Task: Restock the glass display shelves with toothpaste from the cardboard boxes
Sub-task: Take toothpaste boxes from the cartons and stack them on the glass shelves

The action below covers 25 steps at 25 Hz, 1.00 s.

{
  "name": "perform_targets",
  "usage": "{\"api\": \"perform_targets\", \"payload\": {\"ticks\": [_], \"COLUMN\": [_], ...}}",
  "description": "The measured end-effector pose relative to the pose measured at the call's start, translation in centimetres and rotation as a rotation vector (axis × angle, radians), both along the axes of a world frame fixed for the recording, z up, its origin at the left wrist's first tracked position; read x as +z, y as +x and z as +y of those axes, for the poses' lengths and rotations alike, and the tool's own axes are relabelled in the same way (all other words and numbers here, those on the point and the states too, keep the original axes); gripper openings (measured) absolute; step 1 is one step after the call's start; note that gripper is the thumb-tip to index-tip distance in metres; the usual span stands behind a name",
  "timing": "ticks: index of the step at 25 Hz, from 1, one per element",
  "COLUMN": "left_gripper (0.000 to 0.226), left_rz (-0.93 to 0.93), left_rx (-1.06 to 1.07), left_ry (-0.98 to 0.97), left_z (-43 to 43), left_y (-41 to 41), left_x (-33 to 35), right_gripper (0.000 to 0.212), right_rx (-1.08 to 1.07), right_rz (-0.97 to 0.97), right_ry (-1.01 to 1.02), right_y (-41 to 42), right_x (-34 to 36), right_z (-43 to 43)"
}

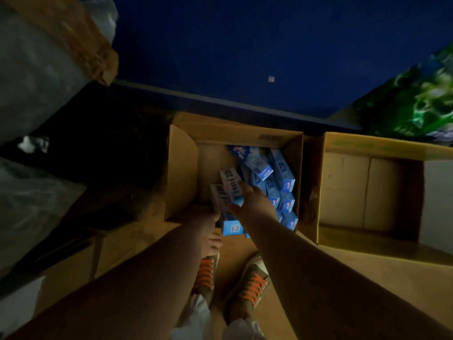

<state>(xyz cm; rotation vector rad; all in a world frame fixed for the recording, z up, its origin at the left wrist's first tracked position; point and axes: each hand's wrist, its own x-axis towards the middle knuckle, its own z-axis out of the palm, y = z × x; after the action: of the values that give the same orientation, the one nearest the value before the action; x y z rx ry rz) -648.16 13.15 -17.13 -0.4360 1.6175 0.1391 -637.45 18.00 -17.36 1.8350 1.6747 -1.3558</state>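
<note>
An open cardboard box (186,168) on the floor holds several blue toothpaste cartons (282,182), most packed along its right side. My left hand (212,231) grips a bundle of toothpaste cartons (224,192) at the box's near edge, with its fingers curled under them. My right hand (252,200) reaches into the box and its fingers lie on top of the same bundle. The scene is dim and no glass shelves are in view.
A second open cardboard box (367,187), with nothing visible inside, stands right of the first. A blue wall (245,45) runs behind both. A green patterned bag (421,99) is at the back right. Plastic-wrapped bundles (36,69) fill the left. My shoes with orange laces (252,283) stand on flattened cardboard.
</note>
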Motion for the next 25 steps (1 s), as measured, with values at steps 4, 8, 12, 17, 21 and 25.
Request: {"api": "perform_targets", "payload": {"ticks": [4,8,12,17,21,25], "left_gripper": [0.05,0.037,0.021,0.024,0.013,0.022], "left_rz": [0.006,0.021,-0.002,-0.01,-0.002,0.007], "left_rx": [0.059,0.08,0.132,0.182,0.141,0.124], "left_ry": [0.049,0.057,0.056,0.166,0.294,0.467], "left_z": [0.6,1.1,1.7,3.2,4.5,5.7], "left_y": [0.5,0.0,-1.5,-3.1,-3.7,-3.9], "left_x": [-1.0,-1.6,1.1,9.9,19.3,29.6], "right_gripper": [0.071,0.067,0.068,0.058,0.065,0.059], "right_rx": [0.036,0.08,-0.013,-0.158,-0.257,-0.263], "right_rz": [-0.064,-0.114,-0.127,-0.048,-0.007,0.075], "right_ry": [-0.035,-0.015,-0.03,-0.048,0.063,0.219], "right_y": [-0.4,-0.6,-0.4,0.8,1.4,2.4], "right_x": [-1.1,-1.2,1.3,10.3,19.7,30.8], "right_z": [0.4,0.9,1.6,2.9,4.1,5.4]}}
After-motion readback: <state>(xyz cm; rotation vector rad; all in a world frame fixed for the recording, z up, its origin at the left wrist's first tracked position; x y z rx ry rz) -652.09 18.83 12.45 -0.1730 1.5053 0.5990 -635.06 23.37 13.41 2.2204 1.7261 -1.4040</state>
